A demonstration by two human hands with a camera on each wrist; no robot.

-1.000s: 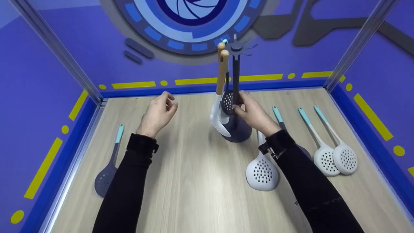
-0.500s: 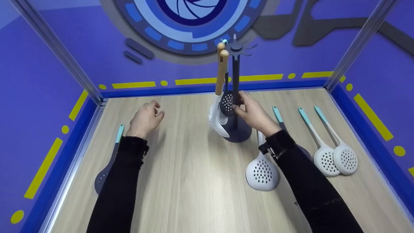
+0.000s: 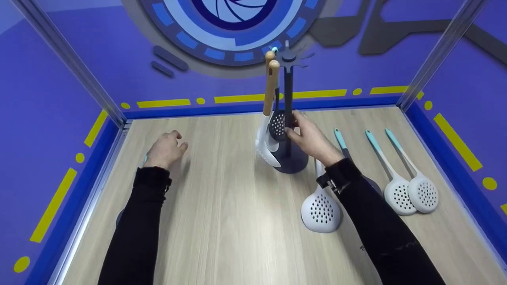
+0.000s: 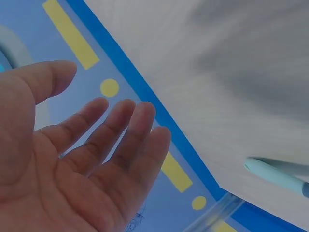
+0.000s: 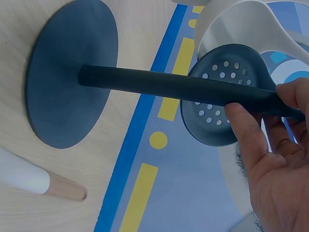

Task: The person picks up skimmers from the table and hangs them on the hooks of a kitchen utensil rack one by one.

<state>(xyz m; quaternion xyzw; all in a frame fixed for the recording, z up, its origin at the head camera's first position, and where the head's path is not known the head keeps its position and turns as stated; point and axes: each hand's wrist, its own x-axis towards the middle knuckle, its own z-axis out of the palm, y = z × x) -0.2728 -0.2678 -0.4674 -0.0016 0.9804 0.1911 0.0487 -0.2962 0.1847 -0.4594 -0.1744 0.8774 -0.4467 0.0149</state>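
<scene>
My right hand grips the pole of a dark grey utensil stand, thumb on one side and fingers on the other. From its hooked top hang white utensils with wooden handles and a dark skimmer. Over at the left, my left hand is empty, its fingers loosely bent above the table. Under that hand and forearm lies another dark skimmer, mostly hidden in the head view; its turquoise handle shows in the left wrist view, apart from the fingers.
A white skimmer lies in front of the stand. Further right are a dark utensil with a turquoise handle, partly behind my right forearm, and two overlapping white skimmers. Blue printed walls enclose the wooden table.
My left hand has moved left and a little nearer to me, covering the left skimmer's handle. The hanging utensils shifted slightly left. My right hand keeps its grip on the pole.
</scene>
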